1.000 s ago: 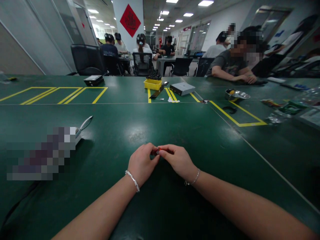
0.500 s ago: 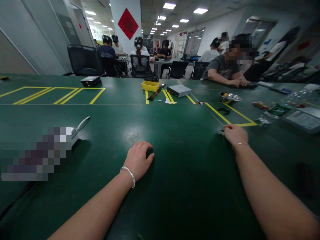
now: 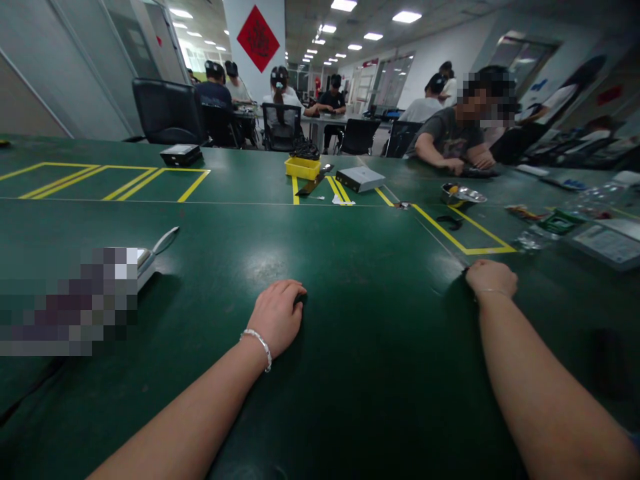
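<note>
My left hand (image 3: pixel 277 315), with a silver bracelet at its wrist, rests on the green table (image 3: pixel 370 307). Its fingers are curled, and a dark patch shows between thumb and forefinger; what it is I cannot make out. Farther right, my right hand (image 3: pixel 493 277) is closed close to the tabletop, near the corner of a yellow tape outline (image 3: pixel 490 251). A small dark tip shows at its fingers, too little to name. The thin line in the tabletop runs up to these fingers.
At left lies a blurred-out device (image 3: pixel 70 300) with a pale loop. Farther back are a black box (image 3: pixel 181 156), a yellow tray (image 3: pixel 303 168) with black cables, a grey box (image 3: pixel 360 178), a metal bowl (image 3: pixel 463 194) and a plastic bottle (image 3: pixel 560 220). A person (image 3: pixel 450 137) sits across the table.
My right hand has moved right and slightly toward me, its fingers curled in closer. My left thumb has drawn in toward the fingers, narrowing the dark patch. The view has shifted slightly.
</note>
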Demonstrator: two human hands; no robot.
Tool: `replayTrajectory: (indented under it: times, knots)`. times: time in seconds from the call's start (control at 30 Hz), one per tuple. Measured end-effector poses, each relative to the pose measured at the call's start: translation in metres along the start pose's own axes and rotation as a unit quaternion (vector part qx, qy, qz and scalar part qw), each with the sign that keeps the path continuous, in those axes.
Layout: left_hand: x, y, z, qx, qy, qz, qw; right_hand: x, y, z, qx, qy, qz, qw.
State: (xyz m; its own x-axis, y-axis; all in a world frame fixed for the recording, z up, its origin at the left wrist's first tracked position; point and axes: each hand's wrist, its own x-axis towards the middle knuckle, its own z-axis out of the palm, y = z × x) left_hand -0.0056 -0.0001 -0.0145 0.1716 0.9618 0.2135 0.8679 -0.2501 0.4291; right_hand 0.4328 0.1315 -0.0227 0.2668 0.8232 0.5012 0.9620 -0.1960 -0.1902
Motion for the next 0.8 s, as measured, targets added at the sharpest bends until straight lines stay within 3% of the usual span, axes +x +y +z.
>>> replayTrajectory:
  times: [0.1,0.2,0.27,0.37,0.47,0.53,0.6,0.63,0.73,0.8]
  knots:
    - [0.0,0.0,-0.001,0.007,0.0,0.005,1.0,-0.006,-0.044,-0.008,-0.001,0.032,0.0,0.999]
    - [0.0,0.001,-0.001,0.018,-0.006,0.004,1.0,-0.029,-0.111,-0.016,0.1,-0.007,-0.153,0.983]
    - [0.0,0.001,-0.001,0.024,-0.017,0.012,0.999,-0.057,-0.158,-0.024,0.172,-0.088,-0.259,0.946]
    - [-0.001,0.0,0.003,0.038,-0.028,0.032,0.998,-0.107,-0.21,-0.039,0.195,-0.231,-0.406,0.862]
    - [-0.002,-0.001,0.007,0.052,-0.049,0.034,0.997,-0.141,-0.231,-0.051,0.165,-0.32,-0.49,0.794]
    - [-0.002,-0.001,0.009,0.056,-0.06,0.038,0.996,-0.143,-0.232,-0.053,0.152,-0.346,-0.508,0.774]
    - [-0.002,-0.001,0.008,0.056,-0.065,0.04,0.996,-0.127,-0.224,-0.051,0.141,-0.34,-0.498,0.785]
    - [-0.002,-0.001,0.008,0.055,-0.066,0.04,0.995,-0.114,-0.217,-0.048,0.131,-0.325,-0.48,0.804]
    - [-0.001,-0.001,0.005,0.052,-0.066,0.037,0.996,-0.066,-0.173,-0.035,0.064,-0.227,-0.347,0.908]
    - [-0.001,-0.001,0.004,0.052,-0.069,0.034,0.996,-0.037,-0.129,-0.026,-0.006,-0.148,-0.202,0.968]
